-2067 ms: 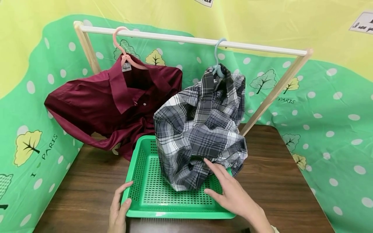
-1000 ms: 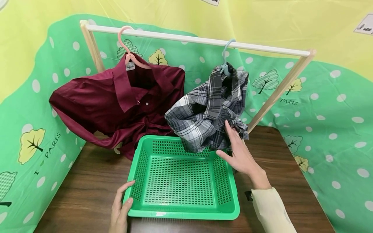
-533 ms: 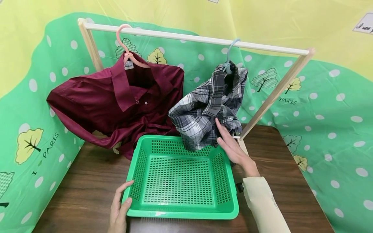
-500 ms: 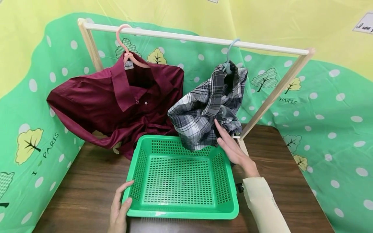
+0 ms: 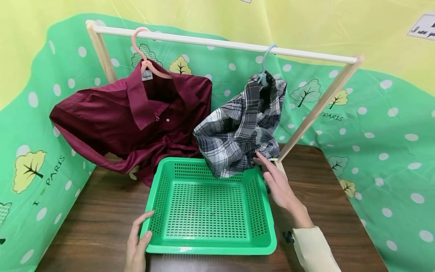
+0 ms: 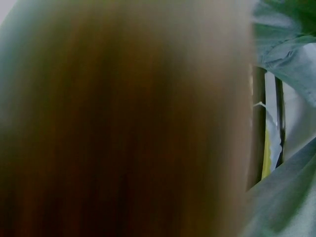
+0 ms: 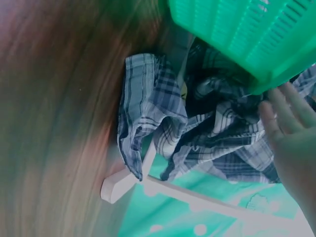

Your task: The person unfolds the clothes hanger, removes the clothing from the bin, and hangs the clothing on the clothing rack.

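Note:
A green perforated plastic basket (image 5: 210,250) stands on the table. My left hand (image 5: 136,243) holds its left rim, fingertips and thumb at the edge. A grey-and-white plaid shirt (image 5: 224,147) hangs on a light blue hanger (image 5: 264,62), its lower part bunched over the basket's back edge. My right hand (image 5: 276,183) is at the basket's back right corner, below the shirt, fingers extended. In the right wrist view, those fingers (image 7: 279,111) lie by the basket corner, and a plaid sleeve (image 7: 143,98) hangs behind the basket. The left wrist view is mostly blurred.
A maroon shirt (image 5: 108,117) hangs at left on a pink hanger (image 5: 138,43). The white rail (image 5: 210,41) spans wooden legs, one leg (image 5: 319,109) at right. The brown wooden table (image 5: 91,223) lies beneath, before a green and yellow backdrop. A small black object (image 5: 288,237) sits by the right wrist.
The plaid shirt has been pushed back and right, out of the basket, its hanger shifting right along the rail. My right hand has since dropped to the basket's back right corner. The left hand stays.

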Demonstrator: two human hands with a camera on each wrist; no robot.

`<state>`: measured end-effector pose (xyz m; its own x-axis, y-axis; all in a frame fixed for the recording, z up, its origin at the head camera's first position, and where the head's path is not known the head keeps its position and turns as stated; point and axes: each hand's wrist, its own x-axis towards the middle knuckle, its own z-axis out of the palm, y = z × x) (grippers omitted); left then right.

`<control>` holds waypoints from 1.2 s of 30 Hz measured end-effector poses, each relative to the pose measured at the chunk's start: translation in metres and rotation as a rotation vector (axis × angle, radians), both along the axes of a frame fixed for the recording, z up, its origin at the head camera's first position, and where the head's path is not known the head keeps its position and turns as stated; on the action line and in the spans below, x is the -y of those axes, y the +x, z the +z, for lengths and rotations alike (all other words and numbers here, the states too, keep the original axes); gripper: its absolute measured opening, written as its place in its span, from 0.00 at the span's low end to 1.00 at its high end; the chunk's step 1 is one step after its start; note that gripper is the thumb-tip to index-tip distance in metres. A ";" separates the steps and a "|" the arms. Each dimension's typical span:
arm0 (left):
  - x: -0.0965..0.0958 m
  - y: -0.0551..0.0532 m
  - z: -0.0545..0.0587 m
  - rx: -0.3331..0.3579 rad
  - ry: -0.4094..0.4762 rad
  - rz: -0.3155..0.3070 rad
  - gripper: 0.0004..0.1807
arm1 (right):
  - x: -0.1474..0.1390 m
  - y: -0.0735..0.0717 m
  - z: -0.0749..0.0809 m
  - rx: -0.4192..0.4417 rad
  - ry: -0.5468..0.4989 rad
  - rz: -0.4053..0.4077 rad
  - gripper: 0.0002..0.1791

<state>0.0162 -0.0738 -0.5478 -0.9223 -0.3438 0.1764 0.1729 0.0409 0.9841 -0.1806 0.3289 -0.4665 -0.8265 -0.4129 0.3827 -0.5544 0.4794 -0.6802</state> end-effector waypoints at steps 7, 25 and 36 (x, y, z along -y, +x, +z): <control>0.000 0.000 0.000 -0.017 0.014 -0.005 0.26 | 0.014 0.015 0.003 0.140 -0.281 0.138 0.36; 0.000 0.002 0.000 -0.030 0.009 -0.006 0.25 | 0.041 -0.020 0.024 0.491 -0.423 0.178 0.48; 0.001 0.002 -0.002 -0.033 -0.011 -0.014 0.26 | 0.037 -0.051 0.019 0.550 -0.398 0.098 0.58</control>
